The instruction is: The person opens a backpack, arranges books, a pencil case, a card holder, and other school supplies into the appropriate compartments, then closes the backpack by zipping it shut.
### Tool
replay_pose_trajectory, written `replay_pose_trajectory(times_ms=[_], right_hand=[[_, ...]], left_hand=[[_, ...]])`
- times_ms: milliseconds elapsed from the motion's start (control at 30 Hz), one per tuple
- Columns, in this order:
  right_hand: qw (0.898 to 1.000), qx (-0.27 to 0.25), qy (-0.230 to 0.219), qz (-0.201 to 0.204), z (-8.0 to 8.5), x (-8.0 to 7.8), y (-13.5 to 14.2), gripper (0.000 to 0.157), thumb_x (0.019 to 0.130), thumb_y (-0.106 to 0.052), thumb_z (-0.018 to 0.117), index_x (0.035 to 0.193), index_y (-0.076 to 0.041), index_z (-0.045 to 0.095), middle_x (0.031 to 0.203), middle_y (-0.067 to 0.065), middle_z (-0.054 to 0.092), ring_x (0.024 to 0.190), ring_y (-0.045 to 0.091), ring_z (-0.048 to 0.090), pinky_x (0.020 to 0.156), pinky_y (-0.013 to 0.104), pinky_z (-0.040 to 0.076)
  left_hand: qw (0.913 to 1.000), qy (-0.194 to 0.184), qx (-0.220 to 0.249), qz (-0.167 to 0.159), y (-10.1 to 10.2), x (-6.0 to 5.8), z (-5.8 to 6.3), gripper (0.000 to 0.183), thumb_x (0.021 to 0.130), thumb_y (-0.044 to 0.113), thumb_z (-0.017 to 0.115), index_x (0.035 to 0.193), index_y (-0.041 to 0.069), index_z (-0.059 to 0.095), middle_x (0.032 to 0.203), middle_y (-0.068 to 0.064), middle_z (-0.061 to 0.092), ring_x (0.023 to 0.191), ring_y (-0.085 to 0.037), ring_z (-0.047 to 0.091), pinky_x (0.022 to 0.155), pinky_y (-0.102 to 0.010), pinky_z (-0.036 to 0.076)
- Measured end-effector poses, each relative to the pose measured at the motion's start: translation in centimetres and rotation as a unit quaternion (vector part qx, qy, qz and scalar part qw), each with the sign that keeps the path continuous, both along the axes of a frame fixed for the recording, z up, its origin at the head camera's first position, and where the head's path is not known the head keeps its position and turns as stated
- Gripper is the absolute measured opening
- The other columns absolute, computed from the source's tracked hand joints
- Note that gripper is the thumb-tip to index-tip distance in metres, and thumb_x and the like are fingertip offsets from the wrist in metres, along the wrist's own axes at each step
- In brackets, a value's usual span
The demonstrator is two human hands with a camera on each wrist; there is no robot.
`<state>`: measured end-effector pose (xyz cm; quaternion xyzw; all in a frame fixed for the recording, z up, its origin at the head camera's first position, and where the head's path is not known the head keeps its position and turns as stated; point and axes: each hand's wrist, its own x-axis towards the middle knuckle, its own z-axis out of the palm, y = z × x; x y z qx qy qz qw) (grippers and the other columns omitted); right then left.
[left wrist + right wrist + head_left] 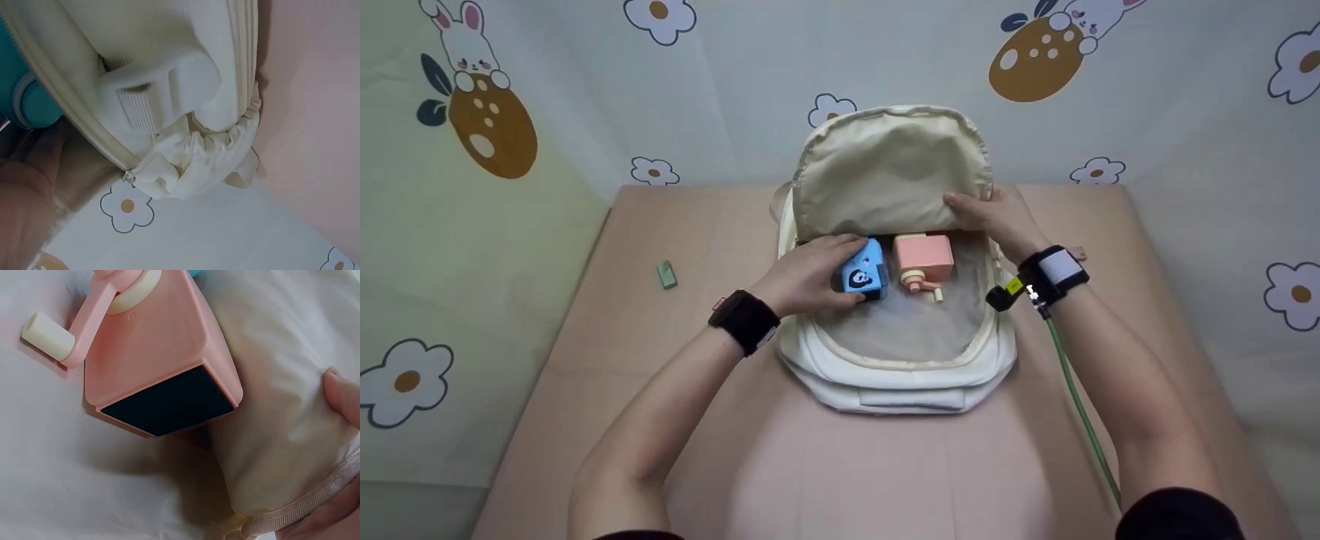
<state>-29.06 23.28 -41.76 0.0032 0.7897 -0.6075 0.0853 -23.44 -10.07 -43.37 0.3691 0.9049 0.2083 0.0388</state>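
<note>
A cream backpack lies with its front compartment unzipped and its flap raised. My left hand grips a blue box-shaped item with a panda picture inside the compartment, thumb at the near end and fingers over the far end. In the left wrist view, a round part of the blue item shows beside the zipper. To its right sits a pink hand-crank pencil sharpener, its dark base facing the right wrist camera. My right hand pinches the flap's right edge, thumb on the lining.
A small green block lies on the table left of the backpack. Partly hidden behind the right wrist is a small pinkish object. Patterned cloth hangs behind the table. A green cable runs from the right wrist camera.
</note>
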Motion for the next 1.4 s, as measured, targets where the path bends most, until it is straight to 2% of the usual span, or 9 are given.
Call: replay_pose_trajectory(times_ms=[100, 300, 400, 667, 800, 900, 1133, 1333, 1400], right_hand=[[1.000, -0.004, 0.002, -0.003, 0.0, 0.0, 0.0, 0.053, 0.085, -0.047, 0.082, 0.113, -0.005, 0.065, 0.105, 0.007, 0.069, 0.100, 0.021, 0.061, 0.092, 0.036, 0.045], [1.000, -0.016, 0.013, -0.008, -0.1, 0.0, -0.2, 0.053, 0.085, -0.046, 0.083, 0.113, -0.005, 0.066, 0.106, 0.007, 0.069, 0.100, 0.021, 0.062, 0.091, 0.034, 0.046], [1.000, -0.014, 0.017, -0.007, -0.1, 0.0, -0.3, 0.054, 0.085, -0.047, 0.083, 0.115, -0.005, 0.066, 0.109, 0.008, 0.069, 0.101, 0.021, 0.061, 0.091, 0.034, 0.046], [1.000, 0.000, 0.013, -0.006, 0.1, 0.0, -0.3, 0.057, 0.084, -0.050, 0.082, 0.116, -0.006, 0.066, 0.111, 0.008, 0.068, 0.103, 0.021, 0.061, 0.093, 0.035, 0.046], [1.000, 0.004, 0.013, -0.005, 0.3, 0.1, -0.3, 0.055, 0.084, -0.050, 0.082, 0.115, -0.007, 0.065, 0.109, 0.008, 0.068, 0.101, 0.021, 0.061, 0.092, 0.035, 0.046], [1.000, 0.002, 0.015, -0.005, 0.4, 0.2, -0.3, 0.054, 0.085, -0.049, 0.082, 0.114, -0.006, 0.066, 0.107, 0.007, 0.068, 0.099, 0.020, 0.061, 0.090, 0.034, 0.046], [1.000, -0.001, 0.023, -0.003, 0.2, 0.1, -0.3, 0.053, 0.085, -0.048, 0.082, 0.113, -0.006, 0.067, 0.106, 0.007, 0.068, 0.098, 0.019, 0.060, 0.087, 0.033, 0.047], [0.999, -0.006, 0.029, -0.010, 0.0, 0.1, -0.3, 0.056, 0.084, -0.048, 0.083, 0.113, -0.003, 0.067, 0.106, 0.008, 0.069, 0.099, 0.019, 0.060, 0.089, 0.032, 0.047], [1.000, -0.003, 0.026, -0.010, 0.0, 0.2, -0.3, 0.057, 0.083, -0.049, 0.083, 0.113, -0.004, 0.067, 0.108, 0.009, 0.068, 0.100, 0.019, 0.060, 0.090, 0.033, 0.047]], left_hand=[[0.9999, -0.011, -0.005, -0.002, 0.9, -0.4, -0.4, 0.088, 0.090, 0.047, 0.074, 0.158, 0.006, 0.036, 0.158, -0.015, 0.041, 0.147, -0.029, 0.036, 0.121, -0.040, 0.025], [0.9984, -0.038, 0.033, 0.024, 1.8, -1.1, -1.4, 0.080, 0.087, 0.042, 0.078, 0.151, 0.009, 0.044, 0.141, -0.009, 0.056, 0.126, -0.019, 0.053, 0.109, -0.035, 0.040], [0.9982, -0.036, 0.040, 0.027, 1.8, -1.2, -1.6, 0.073, 0.088, 0.039, 0.078, 0.147, 0.008, 0.048, 0.141, -0.009, 0.057, 0.127, -0.019, 0.053, 0.109, -0.034, 0.040], [0.9999, -0.003, -0.006, 0.008, 1.5, -1.0, -1.3, 0.072, 0.098, 0.040, 0.067, 0.157, 0.007, 0.040, 0.157, -0.015, 0.044, 0.145, -0.026, 0.039, 0.120, -0.037, 0.027], [0.9998, 0.007, -0.019, -0.004, 1.3, -0.6, -1.1, 0.069, 0.102, 0.040, 0.063, 0.157, 0.008, 0.038, 0.161, -0.015, 0.038, 0.149, -0.028, 0.033, 0.121, -0.038, 0.023], [0.9994, 0.030, -0.012, -0.015, 1.2, -0.5, -1.2, 0.062, 0.103, 0.036, 0.062, 0.155, 0.007, 0.043, 0.160, -0.013, 0.039, 0.148, -0.028, 0.035, 0.121, -0.038, 0.025], [0.9914, 0.121, 0.034, -0.035, 1.4, -0.3, -1.8, 0.042, 0.103, 0.018, 0.064, 0.142, 0.005, 0.060, 0.150, -0.011, 0.052, 0.139, -0.025, 0.048, 0.116, -0.035, 0.035], [0.9901, 0.133, 0.038, -0.025, 1.6, -0.1, -2.1, 0.044, 0.101, 0.024, 0.066, 0.141, 0.006, 0.061, 0.150, -0.010, 0.054, 0.139, -0.023, 0.049, 0.114, -0.035, 0.037], [0.9877, 0.145, 0.056, -0.019, 1.5, 0.1, -2.0, 0.045, 0.101, 0.029, 0.067, 0.139, 0.006, 0.062, 0.147, -0.010, 0.056, 0.137, -0.023, 0.052, 0.113, -0.034, 0.038]])
